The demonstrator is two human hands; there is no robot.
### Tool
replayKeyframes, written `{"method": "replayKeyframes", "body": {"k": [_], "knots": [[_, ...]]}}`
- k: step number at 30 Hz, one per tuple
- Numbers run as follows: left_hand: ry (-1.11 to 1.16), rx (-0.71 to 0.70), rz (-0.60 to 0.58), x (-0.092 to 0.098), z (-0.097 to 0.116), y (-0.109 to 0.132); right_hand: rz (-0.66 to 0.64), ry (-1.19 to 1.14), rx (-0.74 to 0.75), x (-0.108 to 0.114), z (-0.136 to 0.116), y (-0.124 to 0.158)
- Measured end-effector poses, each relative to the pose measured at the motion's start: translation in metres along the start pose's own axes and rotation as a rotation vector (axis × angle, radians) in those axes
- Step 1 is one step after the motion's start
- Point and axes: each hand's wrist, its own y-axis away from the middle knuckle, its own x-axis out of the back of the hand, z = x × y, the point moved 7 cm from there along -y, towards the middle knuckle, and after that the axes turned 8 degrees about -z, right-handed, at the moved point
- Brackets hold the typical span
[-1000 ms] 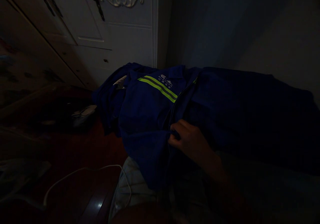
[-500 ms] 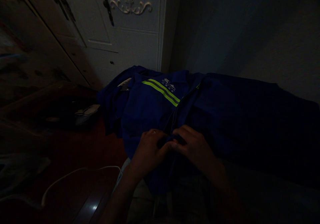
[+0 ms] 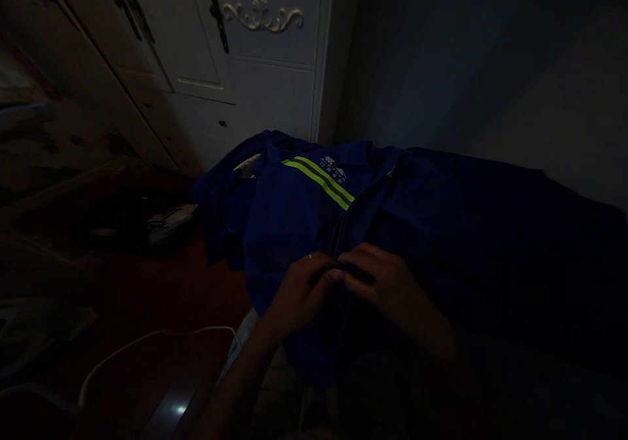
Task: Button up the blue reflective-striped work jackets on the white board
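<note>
A dark blue work jacket (image 3: pixel 289 224) lies spread out before me, with a yellow-green reflective stripe (image 3: pixel 321 180) and white printing on its chest. My left hand (image 3: pixel 304 289) is closed on the jacket's front edge, thumb and fingers pinching the cloth. Close against it, my right hand (image 3: pixel 377 276) pinches the same edge from the other side. The fingertips of both hands meet at the front opening. Whether a button or other fastener lies between them is too dark to tell. The jacket's right part fades into shadow.
A white cabinet (image 3: pixel 275 93) with carved trim stands behind the jacket, beside a dark wall (image 3: pixel 466 67). On the reddish floor (image 3: pixel 216 296) at left runs a white cable (image 3: pixel 132 345). A dark heap of what looks like cloth (image 3: pixel 137 221) lies farther left.
Both hands stay at the jacket's front edge, their fingers slightly shifted. My right hand's fingers lie a little flatter over the cloth. The view has moved slightly.
</note>
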Motion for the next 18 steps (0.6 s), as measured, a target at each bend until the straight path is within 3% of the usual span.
{"method": "replayKeyframes", "body": {"k": [4,12,18], "knots": [[-0.054,-0.112,0.048,-0.0013,0.0077,0.0006,-0.035,-0.057,0.007,0.0045,0.0003,-0.0005],[0.029,-0.112,0.202,0.001,0.0112,0.0021,0.014,-0.135,-0.082,0.0081,0.0071,0.0041],[0.051,-0.127,0.195,0.0,0.0113,0.0008,-0.005,-0.142,-0.111,0.0071,0.0079,0.0055]]}}
